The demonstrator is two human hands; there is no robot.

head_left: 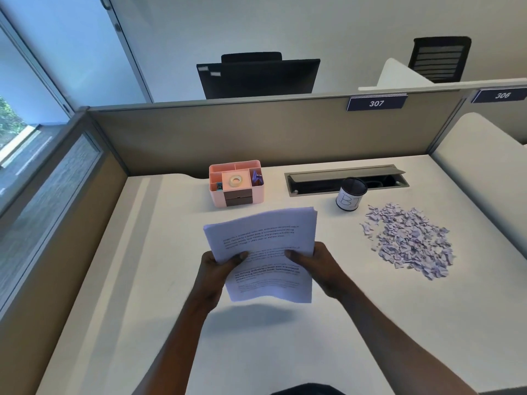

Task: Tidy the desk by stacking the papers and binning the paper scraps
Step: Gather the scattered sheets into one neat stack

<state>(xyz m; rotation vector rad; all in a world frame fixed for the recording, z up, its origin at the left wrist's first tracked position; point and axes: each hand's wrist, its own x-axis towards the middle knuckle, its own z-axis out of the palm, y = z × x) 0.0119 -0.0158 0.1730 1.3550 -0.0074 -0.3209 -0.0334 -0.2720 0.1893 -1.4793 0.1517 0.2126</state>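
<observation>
A stack of printed white papers (262, 238) is held above the middle of the white desk (142, 266), casting a shadow below it. My left hand (218, 270) grips its left edge with the thumb on top. My right hand (313, 265) grips its right edge the same way. A wide heap of small torn paper scraps (410, 240) lies on the desk to the right. A small black mesh cup with a white label, the bin (351, 193), stands upright just behind and left of the scraps.
A pink desk organiser (236, 183) with tape and clips stands at the back centre. A grey cable tray with its lid raised (345, 178) runs along the back right. Brown partition walls (256, 135) enclose the desk at the back and left.
</observation>
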